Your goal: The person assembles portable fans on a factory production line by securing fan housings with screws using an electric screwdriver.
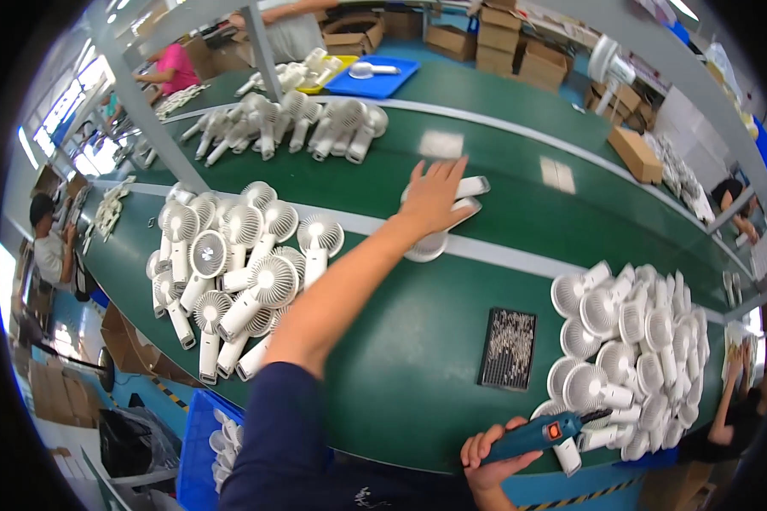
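My left hand (435, 198) reaches far across the green bench, fingers stretched out over two white handheld fans. One fan's handle (475, 185) sticks out to the right past my fingers. The other fan's round head (428, 247) shows below my wrist, at the grey divider strip; my hand covers the rest. At the near edge my right hand (493, 460) is closed around a teal electric screwdriver (533, 437), its dark tip pointing right at a heap of white fans (618, 358). Between my arms lies a black tray of small screws (508, 349).
Another fan pile (230, 272) covers the bench at left. More fans (294, 123) lie beyond the divider, near a blue tray (373, 78). A metal post (158, 111) rises at left. A blue bin (198, 451) stands below the near edge. Other people work around the bench.
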